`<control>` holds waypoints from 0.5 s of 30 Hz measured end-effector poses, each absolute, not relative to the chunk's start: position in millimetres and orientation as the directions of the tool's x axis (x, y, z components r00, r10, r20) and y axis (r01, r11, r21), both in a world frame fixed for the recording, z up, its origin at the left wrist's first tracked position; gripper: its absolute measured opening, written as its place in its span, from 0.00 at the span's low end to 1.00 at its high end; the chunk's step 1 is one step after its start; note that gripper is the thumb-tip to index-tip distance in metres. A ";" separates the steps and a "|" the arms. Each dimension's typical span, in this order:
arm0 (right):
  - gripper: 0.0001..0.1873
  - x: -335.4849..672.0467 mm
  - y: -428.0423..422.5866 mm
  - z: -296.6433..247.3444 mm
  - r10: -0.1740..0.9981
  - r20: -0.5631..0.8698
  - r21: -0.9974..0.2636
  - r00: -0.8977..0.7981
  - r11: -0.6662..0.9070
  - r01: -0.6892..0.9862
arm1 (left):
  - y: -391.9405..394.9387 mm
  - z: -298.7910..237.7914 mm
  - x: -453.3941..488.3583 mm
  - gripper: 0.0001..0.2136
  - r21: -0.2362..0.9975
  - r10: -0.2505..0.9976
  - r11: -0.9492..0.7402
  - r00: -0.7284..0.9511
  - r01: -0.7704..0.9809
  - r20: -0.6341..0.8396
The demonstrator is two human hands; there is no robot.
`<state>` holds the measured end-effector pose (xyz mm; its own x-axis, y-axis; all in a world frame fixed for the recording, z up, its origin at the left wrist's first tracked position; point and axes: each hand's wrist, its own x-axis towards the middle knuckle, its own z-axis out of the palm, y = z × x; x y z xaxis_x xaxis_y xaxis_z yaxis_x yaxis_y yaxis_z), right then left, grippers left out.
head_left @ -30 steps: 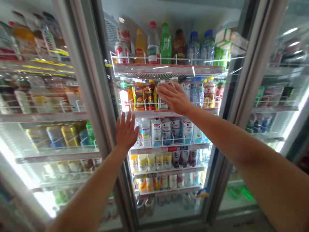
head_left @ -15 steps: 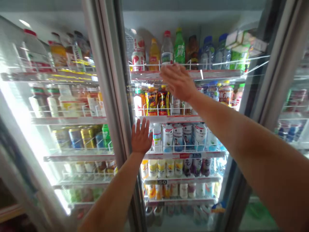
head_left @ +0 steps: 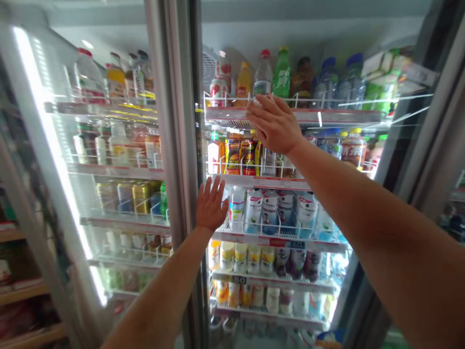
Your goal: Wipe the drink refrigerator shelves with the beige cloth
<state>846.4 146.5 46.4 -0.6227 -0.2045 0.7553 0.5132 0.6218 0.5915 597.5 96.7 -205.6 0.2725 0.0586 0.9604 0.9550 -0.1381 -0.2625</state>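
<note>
My left hand [head_left: 211,204] is raised with its fingers stretched upward, over the edge of the metal door frame [head_left: 180,126] of a drinks cooler. White cans [head_left: 269,211] stand on the shelf to its right. Higher up, my right hand [head_left: 276,124] reaches left, palm down and fingers extended, holding nothing. It overlaps the front of the top shelf, just below a clear bottle with a red cap [head_left: 262,75] and a green bottle [head_left: 282,77]. Dark yellow-and-black bottles [head_left: 250,155] are partly hidden below it. Whether either hand touches the glass, I cannot tell.
Behind another pane on the left are more bottles [head_left: 88,80] and gold cans [head_left: 141,198]. Lower shelves hold small yellow-white containers [head_left: 240,257] and dark purple bottles [head_left: 312,264]. A bright light strip [head_left: 54,145] runs down the left side. Wooden-edged shelves [head_left: 25,291] stand at far left.
The view has swung left, so the cooler sits farther right in the picture. Relative to the shelves, my left hand has shifted slightly left. Both hands keep their outstretched shape.
</note>
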 end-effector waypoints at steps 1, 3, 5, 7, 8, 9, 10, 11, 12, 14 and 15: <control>0.27 845.6 150.2 47.1 -0.200 0.842 0.496 -0.501 0.653 0.573 | 96.6 -205.6 597.4 0.31 -0.265 0.058 -0.134 0.274 0.955 0.960; 0.29 843.7 156.2 46.4 -0.153 0.969 0.246 -0.195 0.702 0.668 | 96.6 -205.5 597.4 0.31 -0.269 0.057 -0.129 0.278 0.955 0.959; 0.30 842.4 157.6 41.4 -0.106 0.994 0.095 -0.027 0.715 0.693 | 97.0 -205.5 597.6 0.31 -0.268 0.056 -0.131 0.277 0.955 0.959; 0.32 844.4 153.2 33.9 -0.098 0.978 0.198 -0.184 0.708 0.677 | 97.7 -205.6 597.6 0.31 -0.263 0.053 -0.141 0.272 0.954 0.961; 0.32 847.7 149.6 30.8 -0.108 0.927 0.327 -0.359 0.701 0.633 | 98.2 -205.8 597.5 0.31 -0.259 0.054 -0.148 0.269 0.954 0.962; 0.33 853.0 146.0 29.1 -0.119 0.828 0.466 -0.548 0.690 0.554 | 98.7 -205.9 597.3 0.30 -0.257 0.054 -0.154 0.268 0.954 0.962; 0.33 860.8 143.2 29.4 -0.124 0.698 0.580 -0.705 0.675 0.455 | 99.3 -206.2 597.0 0.30 -0.255 0.054 -0.156 0.266 0.954 0.963; 0.32 871.0 141.7 31.9 -0.123 0.577 0.657 -0.807 0.657 0.370 | 99.7 -206.4 596.7 0.30 -0.253 0.056 -0.156 0.264 0.955 0.963; 0.31 883.4 142.0 36.7 -0.117 0.503 0.701 -0.856 0.635 0.324 | 100.0 -206.7 596.5 0.30 -0.250 0.061 -0.152 0.262 0.956 0.963; 0.30 912.0 148.9 49.9 -0.103 0.557 0.705 -0.824 0.584 0.403 | 100.1 -207.4 596.3 0.29 -0.242 0.073 -0.142 0.254 0.960 0.964; 0.31 926.3 154.9 56.6 -0.096 0.665 0.656 -0.741 0.550 0.517 | 99.8 -207.7 596.4 0.29 -0.235 0.083 -0.135 0.248 0.962 0.965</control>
<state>926.3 154.9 56.6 -0.7406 -0.0962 0.6651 0.5174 0.5498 0.6557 596.4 99.8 -207.7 0.2478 0.0830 0.9653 0.9625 -0.1348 -0.2355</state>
